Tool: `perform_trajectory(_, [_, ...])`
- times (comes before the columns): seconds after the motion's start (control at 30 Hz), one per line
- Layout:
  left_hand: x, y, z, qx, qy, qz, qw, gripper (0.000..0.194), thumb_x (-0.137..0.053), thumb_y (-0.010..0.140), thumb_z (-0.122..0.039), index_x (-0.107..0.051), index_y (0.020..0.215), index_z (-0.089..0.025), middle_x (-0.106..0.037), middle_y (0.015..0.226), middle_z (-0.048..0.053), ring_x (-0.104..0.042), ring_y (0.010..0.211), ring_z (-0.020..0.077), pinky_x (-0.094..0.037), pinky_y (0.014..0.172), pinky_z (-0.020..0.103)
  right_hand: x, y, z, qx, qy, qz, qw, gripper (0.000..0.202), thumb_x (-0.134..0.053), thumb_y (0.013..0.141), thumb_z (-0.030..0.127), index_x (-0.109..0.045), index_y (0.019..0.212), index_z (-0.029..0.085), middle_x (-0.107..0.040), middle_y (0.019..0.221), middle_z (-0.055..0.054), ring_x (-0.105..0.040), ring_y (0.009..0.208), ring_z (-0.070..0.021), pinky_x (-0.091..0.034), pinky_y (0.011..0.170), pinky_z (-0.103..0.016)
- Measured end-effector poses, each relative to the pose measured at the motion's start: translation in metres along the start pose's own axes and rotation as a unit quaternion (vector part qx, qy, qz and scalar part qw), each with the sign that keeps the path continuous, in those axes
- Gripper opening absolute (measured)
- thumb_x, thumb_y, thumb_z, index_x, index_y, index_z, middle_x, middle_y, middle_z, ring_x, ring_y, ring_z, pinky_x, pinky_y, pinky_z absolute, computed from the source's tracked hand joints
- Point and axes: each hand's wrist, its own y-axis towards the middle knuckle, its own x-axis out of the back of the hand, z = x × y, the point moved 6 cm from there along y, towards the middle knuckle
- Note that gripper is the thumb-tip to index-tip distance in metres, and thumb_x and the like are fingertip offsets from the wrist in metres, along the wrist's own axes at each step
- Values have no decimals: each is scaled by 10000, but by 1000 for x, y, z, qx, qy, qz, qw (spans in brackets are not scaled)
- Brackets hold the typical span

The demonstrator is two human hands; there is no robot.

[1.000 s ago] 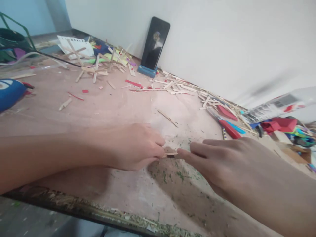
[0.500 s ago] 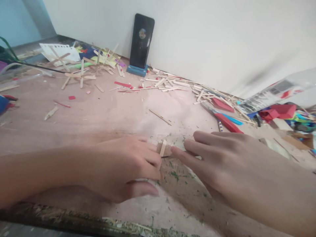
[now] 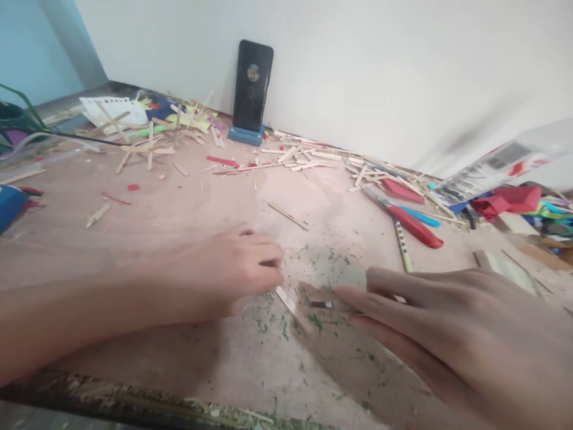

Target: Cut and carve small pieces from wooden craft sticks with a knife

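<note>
Wooden stick (image 3: 286, 300) sits mid-worktop (image 3: 197, 197), one end at the L hand's (image 3: 242, 269) fingertips, the other pointing down-right twd the green flecks (image 3: 316, 322). L fingers are bunched narrow; thumb's hidden, so can't tell if they pinch the stick or just press it. R hand (image 3: 439, 322) has its fingers closed round a small dark-tipped tool (image 3: 322, 304), tip just beside the stick, apparently not touching; exact type n/a, too blurred.

Handling, best guess: stick is v. light, thin, fairly stiff lengthwise but prob. snaps if bent; dry wood, so not too slippery. Best hold = flat faces betw. thumb & index nr one end, fingertips kept off the tool's tip. Tool likely light + rigid; grip well back on the handle, as the R fingers do.

Containers: transparent plastic bottle (image 3: 505, 161) w/ printed label, tilted, far R by the red scraps (image 3: 508, 202); contents can't be made out. Dark container (image 3: 9, 113) w/ green frame, cut off at L edge; purple piece (image 3: 18, 138) there, in or in front unclear. Blue stand (image 3: 246, 136) holds a phone (image 3: 250, 92) near-upright agst the wall.
</note>
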Motion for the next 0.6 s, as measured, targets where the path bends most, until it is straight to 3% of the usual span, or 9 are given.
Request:
perform_trajectory(0.17, [-2, -2, -4, 28, -80, -22, 996, 266, -623, 1124, -179, -763, 900, -205, -751, 928, 1, -633, 855, 189, -404, 820, 360, -3, 0, -1, -2, 46, -4, 999, 243, -468, 1052, 39, -601, 1016, 239, -723, 945, 0, -664, 676, -156, -341, 616, -371])
perform_trajectory(0.37, [0, -3, -2, 68, -111, 23, 991, 227, -653, 1118, -192, -797, 945, -226, -760, 973, -13, -667, 888, 179, -445, 866, 368, -13, 6, 2, 4, 62, 43, 997, 304, -576, 979, 72, -635, 1233, 228, -723, 892, 7, -690, 696, -197, -359, 626, -367])
perform_trajectory(0.5, [-2, -3, 2, 79, -139, 23, 987, 240, -650, 1118, -189, -799, 935, -227, -749, 973, -11, -666, 902, 174, -469, 837, 347, -9, 11, 7, 18, 53, 1, 998, 242, -522, 1002, 64, -613, 1144, 238, -717, 845, 7, -644, 617, -191, -315, 598, -379])
perform_trajectory(0.6, [-4, -3, 3, 82, -147, 17, 986, 222, -667, 1105, -175, -791, 927, -220, -749, 964, -10, -664, 889, 167, -478, 824, 330, -7, 16, 9, 12, 55, 13, 998, 232, -473, 1017, 54, -589, 1059, 252, -690, 798, 26, -626, 594, -182, -315, 590, -377])
